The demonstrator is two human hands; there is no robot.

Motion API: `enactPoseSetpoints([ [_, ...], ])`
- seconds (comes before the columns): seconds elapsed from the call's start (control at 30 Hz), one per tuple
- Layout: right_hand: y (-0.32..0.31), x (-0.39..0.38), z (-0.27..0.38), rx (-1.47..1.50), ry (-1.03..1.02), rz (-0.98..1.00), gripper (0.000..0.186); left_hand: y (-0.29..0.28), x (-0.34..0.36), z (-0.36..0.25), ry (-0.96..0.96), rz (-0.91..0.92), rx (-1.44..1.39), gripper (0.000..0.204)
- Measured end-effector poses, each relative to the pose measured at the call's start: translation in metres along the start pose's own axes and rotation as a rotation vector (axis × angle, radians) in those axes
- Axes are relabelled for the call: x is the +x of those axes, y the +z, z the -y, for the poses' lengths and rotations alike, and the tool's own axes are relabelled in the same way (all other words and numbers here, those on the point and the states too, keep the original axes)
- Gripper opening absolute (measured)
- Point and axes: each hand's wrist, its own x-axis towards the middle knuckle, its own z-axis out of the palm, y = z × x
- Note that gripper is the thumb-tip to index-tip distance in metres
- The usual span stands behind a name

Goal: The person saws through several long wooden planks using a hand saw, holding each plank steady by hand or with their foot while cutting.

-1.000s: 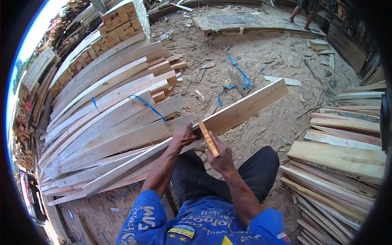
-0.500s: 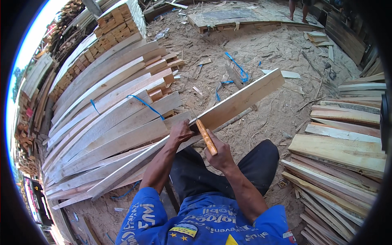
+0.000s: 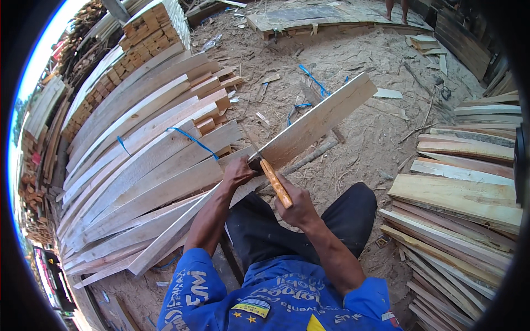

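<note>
A long pale board runs diagonally from the lower left up to the right across the middle. My left hand is closed on the board, just left of a wooden-handled saw whose thin blade crosses the board's upper edge. My right hand grips the saw's orange-brown handle below the board. A long stick lies beyond my knees, partly hidden under the board.
Stacked planks with blue straps fill the left; more boards are piled at the right. Sawdust, offcuts and blue strap pieces cover the ground ahead. Another person's bare legs are on a wooden platform at the back.
The view has shifted, with the ground and stacks sitting slightly higher. The board's far end has risen in the picture, and my hands and the saw have moved slightly up and left.
</note>
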Motion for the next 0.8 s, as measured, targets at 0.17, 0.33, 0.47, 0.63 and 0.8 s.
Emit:
enactPoseSetpoints([
  [0.17, -0.077, -0.122, 0.043, -0.003, 0.023, 0.073, 0.062, 0.005, -0.023, -0.006, 0.073, 0.008, 0.051, 0.057],
  [0.33, -0.134, -0.208, 0.077, -0.118, 0.074, 0.099, 0.059, 0.003, -0.021, -0.001, 0.070, 0.086, 0.051, 0.068],
  [0.47, -0.043, -0.072, 0.020, 0.050, 0.059, 0.066, 0.061, 0.005, -0.031, -0.004, 0.093, -0.082, 0.091, 0.056],
  [0.63, -0.032, -0.049, 0.020, 0.018, -0.072, 0.040, 0.063, -0.002, -0.037, -0.007, 0.118, -0.094, -0.045, 0.048],
  [0.8, -0.116, -0.171, 0.074, -0.086, 0.109, 0.203, 0.062, 0.000, -0.040, -0.001, 0.048, 0.024, -0.060, 0.058],
])
